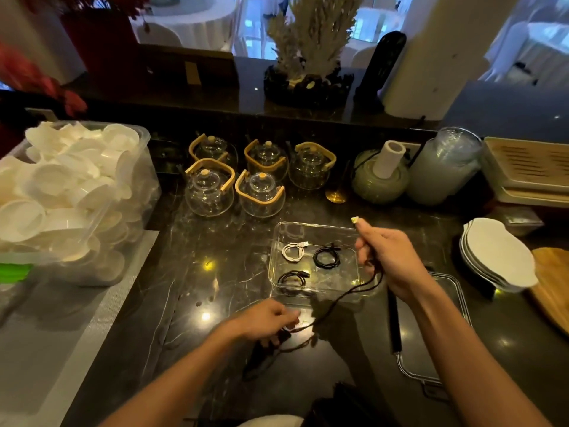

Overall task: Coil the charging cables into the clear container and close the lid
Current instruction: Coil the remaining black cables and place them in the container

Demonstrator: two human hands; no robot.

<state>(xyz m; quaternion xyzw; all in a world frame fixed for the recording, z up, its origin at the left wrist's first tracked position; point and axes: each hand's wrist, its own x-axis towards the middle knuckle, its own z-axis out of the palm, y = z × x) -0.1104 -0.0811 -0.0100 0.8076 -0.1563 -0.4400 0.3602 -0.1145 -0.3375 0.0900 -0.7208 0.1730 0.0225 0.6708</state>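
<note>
A clear rectangular container (277, 241) stands open on the dark marble counter. Inside lie a coiled white cable (292, 251) and two coiled black cables (327, 257), (292, 278). My right hand (386, 257) is raised over the container's right edge and grips one end of a dark loose cable (348, 298), its pale plug sticking up above my fingers. The cable sags down to my left hand (268, 320), which pinches it near the counter in front of the container. The clear lid (431, 359) lies flat to the right, partly under my right forearm.
Several glass teapots (234, 177) stand behind the container. A big plastic tub of white cups (67, 198) fills the left. Stacked white plates (498, 254) and a wooden board (554, 288) sit at the right. A black stick (392, 322) lies by the lid.
</note>
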